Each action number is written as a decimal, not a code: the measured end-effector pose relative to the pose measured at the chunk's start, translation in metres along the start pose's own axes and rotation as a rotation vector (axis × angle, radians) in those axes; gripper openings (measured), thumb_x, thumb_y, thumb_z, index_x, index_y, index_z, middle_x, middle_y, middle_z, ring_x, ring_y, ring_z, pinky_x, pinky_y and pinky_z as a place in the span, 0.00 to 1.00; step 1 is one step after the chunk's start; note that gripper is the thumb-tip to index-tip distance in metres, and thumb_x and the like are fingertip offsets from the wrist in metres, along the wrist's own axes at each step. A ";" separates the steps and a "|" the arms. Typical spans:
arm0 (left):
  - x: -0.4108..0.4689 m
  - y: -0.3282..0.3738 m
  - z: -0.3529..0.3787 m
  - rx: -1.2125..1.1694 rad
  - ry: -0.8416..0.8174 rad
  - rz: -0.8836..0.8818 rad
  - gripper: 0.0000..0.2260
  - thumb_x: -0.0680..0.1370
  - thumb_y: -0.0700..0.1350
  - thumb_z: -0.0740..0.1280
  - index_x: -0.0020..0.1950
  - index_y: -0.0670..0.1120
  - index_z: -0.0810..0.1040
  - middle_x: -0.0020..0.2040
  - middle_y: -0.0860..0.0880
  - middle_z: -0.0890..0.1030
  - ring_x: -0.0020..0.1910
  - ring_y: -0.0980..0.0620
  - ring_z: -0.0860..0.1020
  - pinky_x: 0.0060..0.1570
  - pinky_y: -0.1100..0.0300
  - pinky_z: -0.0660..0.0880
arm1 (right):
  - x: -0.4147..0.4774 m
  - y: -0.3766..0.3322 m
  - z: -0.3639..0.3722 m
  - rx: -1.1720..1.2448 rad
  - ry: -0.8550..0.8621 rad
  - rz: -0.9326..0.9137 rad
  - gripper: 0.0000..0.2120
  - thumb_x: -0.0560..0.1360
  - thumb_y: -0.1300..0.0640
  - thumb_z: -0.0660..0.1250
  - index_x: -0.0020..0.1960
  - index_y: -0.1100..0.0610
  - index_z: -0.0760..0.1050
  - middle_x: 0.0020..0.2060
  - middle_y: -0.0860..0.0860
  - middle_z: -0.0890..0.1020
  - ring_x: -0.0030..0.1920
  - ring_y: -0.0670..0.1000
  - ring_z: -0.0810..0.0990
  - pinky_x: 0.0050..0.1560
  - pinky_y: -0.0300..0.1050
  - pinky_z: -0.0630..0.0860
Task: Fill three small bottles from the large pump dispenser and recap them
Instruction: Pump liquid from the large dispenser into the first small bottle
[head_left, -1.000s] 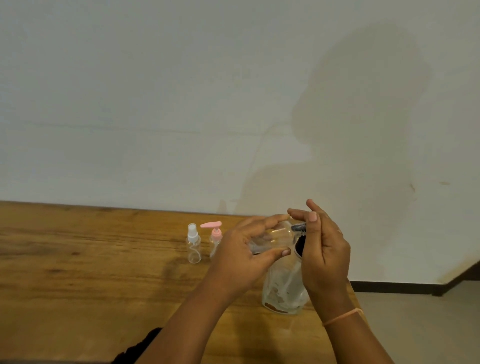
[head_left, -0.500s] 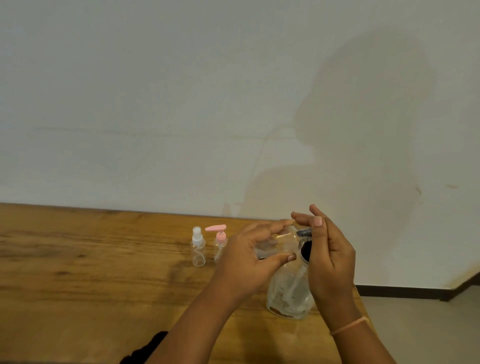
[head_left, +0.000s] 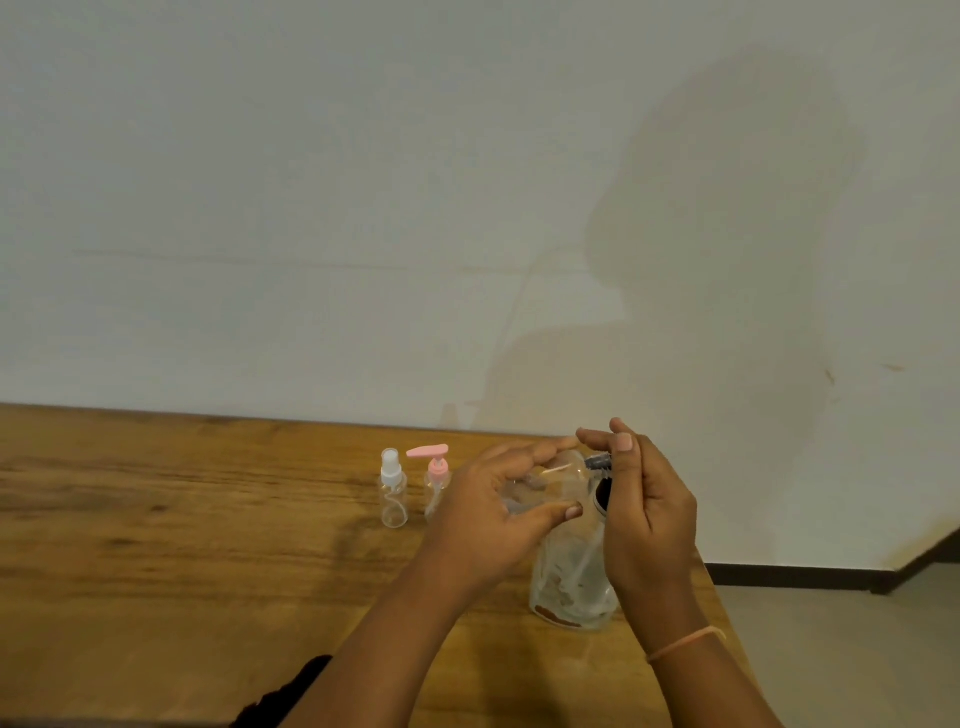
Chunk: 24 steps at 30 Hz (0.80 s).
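Observation:
My left hand grips a small clear bottle, lying on its side with its mouth toward the black spout of the large clear pump dispenser. The dispenser stands on the wooden table near its right end. My right hand is over the dispenser's pump head, fingers curled around it, index finger on top; the head is mostly hidden. Two more small clear bottles stand behind my left hand: one with a white spray cap and one with a pink pump cap, partly hidden by my hand.
The table's right edge runs just past the dispenser, with floor beyond it. A plain wall stands right behind the table. A dark piece of clothing shows at the bottom edge.
Both hands stay at the dispenser, holding the small bottle at the spout. The view has shifted a little; no clear change in grip.

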<state>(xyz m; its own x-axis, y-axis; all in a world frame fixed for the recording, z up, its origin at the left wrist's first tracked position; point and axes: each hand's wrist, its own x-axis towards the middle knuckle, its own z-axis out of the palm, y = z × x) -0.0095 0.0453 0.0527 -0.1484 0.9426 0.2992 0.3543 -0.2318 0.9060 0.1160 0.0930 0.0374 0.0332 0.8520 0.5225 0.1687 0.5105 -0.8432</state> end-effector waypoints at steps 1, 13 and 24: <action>0.001 0.001 0.000 -0.014 -0.003 0.007 0.25 0.68 0.45 0.76 0.55 0.70 0.74 0.55 0.61 0.79 0.53 0.66 0.76 0.51 0.71 0.74 | 0.000 -0.002 0.000 0.038 -0.002 0.011 0.16 0.77 0.42 0.52 0.48 0.42 0.77 0.48 0.39 0.83 0.64 0.41 0.73 0.61 0.49 0.73; -0.002 -0.004 0.000 0.057 0.009 0.029 0.25 0.68 0.47 0.76 0.55 0.71 0.72 0.55 0.62 0.78 0.53 0.66 0.75 0.50 0.74 0.72 | -0.001 0.004 0.001 -0.101 0.007 -0.073 0.13 0.79 0.44 0.50 0.48 0.38 0.74 0.46 0.29 0.79 0.63 0.40 0.74 0.62 0.64 0.70; 0.000 0.003 -0.001 0.062 0.024 0.077 0.26 0.69 0.46 0.76 0.55 0.73 0.70 0.52 0.63 0.78 0.53 0.66 0.74 0.49 0.77 0.71 | 0.003 -0.009 -0.001 0.024 -0.023 -0.014 0.14 0.77 0.43 0.52 0.49 0.39 0.76 0.52 0.40 0.81 0.66 0.39 0.70 0.65 0.54 0.70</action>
<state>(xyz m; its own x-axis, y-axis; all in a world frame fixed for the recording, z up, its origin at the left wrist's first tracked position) -0.0093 0.0446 0.0559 -0.1402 0.9164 0.3750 0.4221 -0.2873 0.8598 0.1156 0.0908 0.0466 0.0085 0.8468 0.5318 0.1454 0.5252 -0.8385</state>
